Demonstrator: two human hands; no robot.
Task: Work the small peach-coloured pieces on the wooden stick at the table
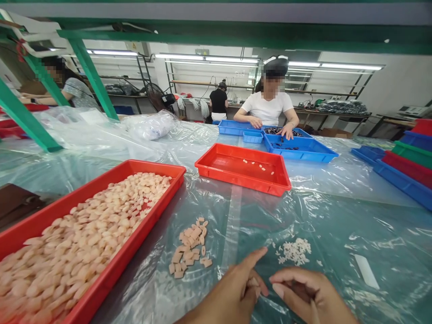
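Observation:
My left hand (232, 290) and my right hand (308, 294) meet at the bottom edge of the head view, over a table covered in clear plastic sheet. The left hand pinches a small pale piece (252, 283) between thumb and fingers, index finger stretched out. The right hand's fingers curl toward that same piece; whether it holds anything I cannot tell. Just left of the hands lies a small pile of beige pieces (191, 247). A scatter of tiny white bits (294, 251) lies just beyond the right hand.
A long red tray (111, 274) full of beige pieces runs along the left. A second red tray (243, 168) with a few pieces sits mid-table. Across the table a person in white works over blue trays (299, 148). Stacked trays (405, 173) stand right.

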